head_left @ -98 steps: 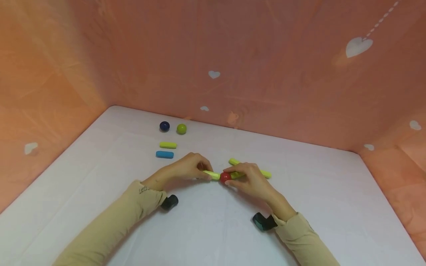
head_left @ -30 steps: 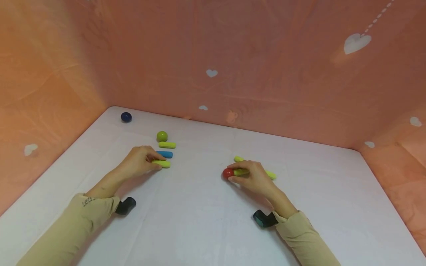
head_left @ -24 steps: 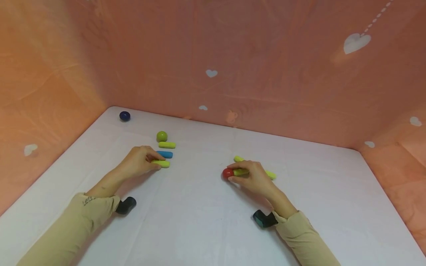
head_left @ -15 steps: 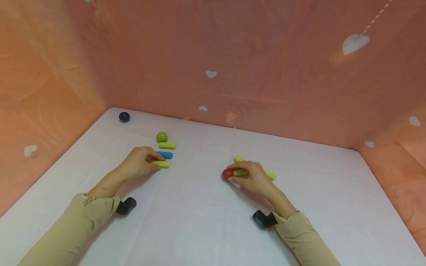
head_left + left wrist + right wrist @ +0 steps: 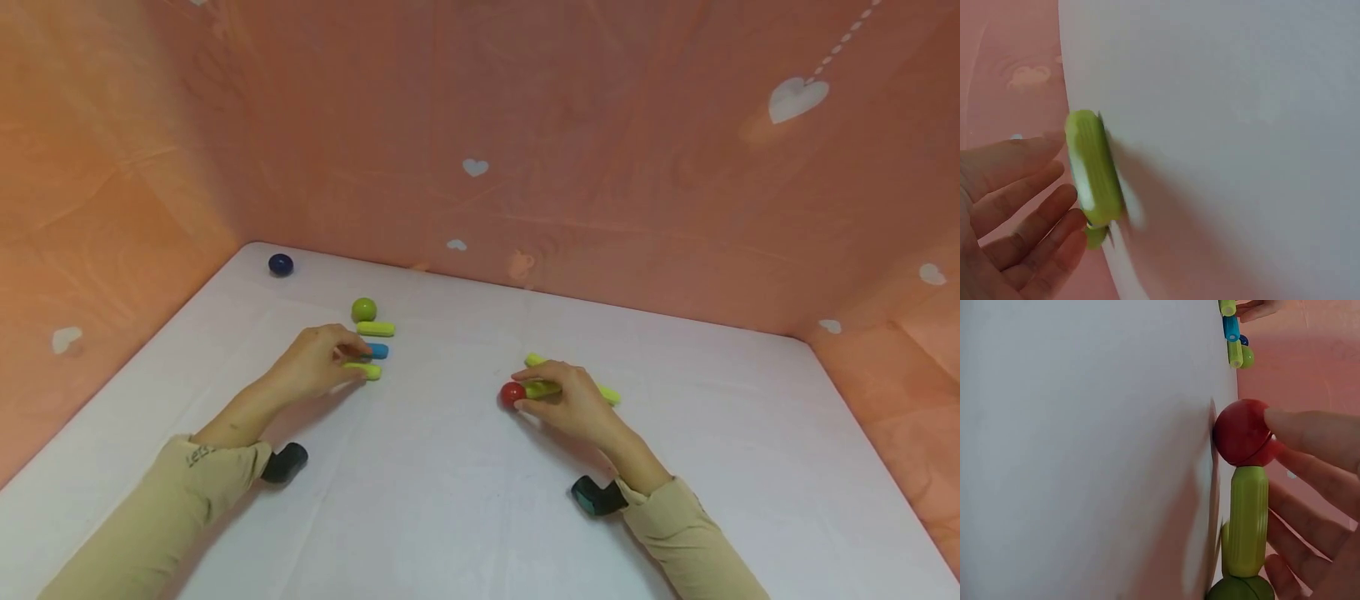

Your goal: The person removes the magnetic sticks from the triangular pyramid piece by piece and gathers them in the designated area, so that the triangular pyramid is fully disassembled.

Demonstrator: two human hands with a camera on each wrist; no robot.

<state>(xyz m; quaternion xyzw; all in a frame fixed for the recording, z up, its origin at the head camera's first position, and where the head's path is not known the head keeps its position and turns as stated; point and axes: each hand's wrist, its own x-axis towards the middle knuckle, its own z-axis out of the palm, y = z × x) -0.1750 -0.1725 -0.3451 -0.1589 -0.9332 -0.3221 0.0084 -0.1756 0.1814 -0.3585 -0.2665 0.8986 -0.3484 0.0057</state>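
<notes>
My left hand hovers with relaxed fingers right beside a yellow-green stick that lies flat on the white table. It holds nothing. My right hand grips a green stick with a red ball on its left end. Its thumb presses the ball and its fingers curl round the stick. A rounded green piece sits at the stick's other end. A longer yellow-green stick runs behind that hand.
Above the left hand lie a blue stick, another yellow-green stick and a green ball. A navy ball sits in the far left corner. Pink cloth walls close three sides.
Since 3.3 s ago my left hand carried a yellow-green stick from the red ball to below the blue stick. In the last half second its fingers eased off it. The navy ball moved to the corner.
</notes>
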